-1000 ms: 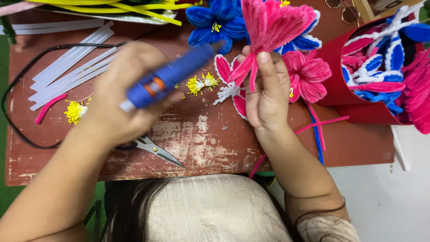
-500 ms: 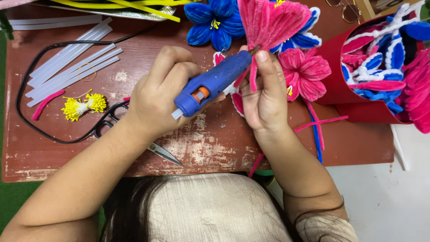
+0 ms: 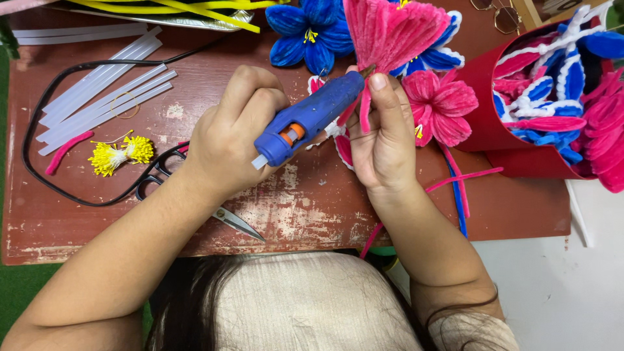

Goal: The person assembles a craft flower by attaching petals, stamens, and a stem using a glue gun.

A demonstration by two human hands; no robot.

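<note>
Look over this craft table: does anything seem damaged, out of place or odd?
The red table top is worn, with paint flaked off in pale patches near the front edge. The scissors lie partly hidden under the left hand, which holds the blue glue gun. Nothing looks spilled.

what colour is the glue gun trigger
Orange, set in the blue glue gun held by the left hand; head view shows it.

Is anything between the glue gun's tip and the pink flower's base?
Nothing visible: the blue glue gun in the left hand has its tip right at the base of the pink flower, which the right hand pinches.
</note>
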